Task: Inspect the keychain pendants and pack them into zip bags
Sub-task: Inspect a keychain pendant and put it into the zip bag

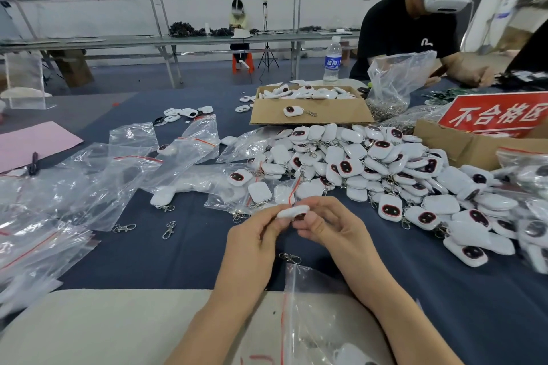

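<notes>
Both hands hold one white keychain pendant (293,211) above the dark blue table, edge-on to me. My left hand (256,241) pinches its left end and my right hand (329,227) pinches its right end, where a dark face shows. A metal clasp (290,258) lies on the cloth under my hands. A big heap of white pendants (385,169) with dark red-rimmed faces spreads to the right. Clear zip bags (98,175) with red lines lie scattered on the left, some with pendants inside. Another zip bag (311,314) lies near my right forearm.
A flat cardboard box (311,115) with more pendants stands behind the heap. A red sign (498,115) sits in a carton at the right. Loose clasps (169,230) lie left of my hands. A water bottle (332,59), a person across the table, pink paper (35,142).
</notes>
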Available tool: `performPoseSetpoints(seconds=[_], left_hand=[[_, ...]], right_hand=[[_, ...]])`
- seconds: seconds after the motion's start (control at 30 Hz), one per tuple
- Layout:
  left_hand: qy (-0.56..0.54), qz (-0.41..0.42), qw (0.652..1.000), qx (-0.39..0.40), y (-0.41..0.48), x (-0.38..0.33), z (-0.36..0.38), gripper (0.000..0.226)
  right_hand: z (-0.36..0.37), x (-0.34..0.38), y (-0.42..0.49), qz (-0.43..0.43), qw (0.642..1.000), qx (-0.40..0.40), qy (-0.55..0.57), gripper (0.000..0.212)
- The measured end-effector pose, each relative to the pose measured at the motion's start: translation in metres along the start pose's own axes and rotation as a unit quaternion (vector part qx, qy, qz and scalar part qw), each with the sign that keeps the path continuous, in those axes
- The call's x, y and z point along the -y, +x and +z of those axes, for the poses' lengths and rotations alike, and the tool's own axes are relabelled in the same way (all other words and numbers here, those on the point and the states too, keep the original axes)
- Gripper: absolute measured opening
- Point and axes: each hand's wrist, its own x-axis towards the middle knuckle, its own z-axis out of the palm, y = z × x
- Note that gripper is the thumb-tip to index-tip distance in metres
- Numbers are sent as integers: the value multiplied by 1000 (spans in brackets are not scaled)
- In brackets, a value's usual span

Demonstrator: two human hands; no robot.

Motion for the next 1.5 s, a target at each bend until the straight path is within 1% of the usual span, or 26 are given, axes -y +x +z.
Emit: performPoseSetpoints(seconds=[0.1,0.23,0.3,0.4,0.43,0.53,0.63,0.77,0.83,0.9,0.97,1.07,1.23,1.33,1.4,1.5], left_hand=[[56,54,997,-11,-3,-2,2,56],[67,67,995,-23,-4,0,2,61],[49,50,997,-18,-3,0,2,51],[-40,-38,998,13,0,0,1,36],[-64,-61,996,20,1,-1,0,34],[-88,-91,992,20,2,-4,-3,37],[-91,-101,991,20,2,-7,-4,40],[-84,-101,991,19,2,-6,-3,40],[-93,-101,990,35,0,-4,-2,40],[-100,-90,989,60,-1,-3,-1,39],[-75,-72,993,57,-1,-1,0,34],[-20,-63,997,41,0,2,3,23],[-20,-74,996,47,-1,6,4,22],[-71,-84,992,55,-1,4,3,24],[-131,-126,982,54,0,1,0,25],[-200,-197,960,14,6,-6,-8,24]], right_hand=[[-2,-1,0,-2,1000,-18,7,24],[-2,-3,1,1,1000,-21,9,24],[-3,-4,1,2,1000,-23,12,22],[-4,-4,0,15,1000,-18,6,9],[-4,-3,0,20,1000,-14,0,10],[-3,0,-2,20,999,7,-25,27],[-3,2,-3,14,999,8,-36,35],[-2,5,-3,14,1000,7,-27,36],[-2,5,-3,12,999,4,-38,36],[-2,4,-2,9,999,-7,-41,30],[-1,3,-2,13,999,-26,-26,16],[-1,1,0,17,998,-50,-31,20],[-1,-2,2,25,998,-48,-27,18],[-1,1,0,27,998,-46,-28,21],[2,2,0,29,998,-44,-34,23],[6,7,1,22,997,-29,-72,23]])
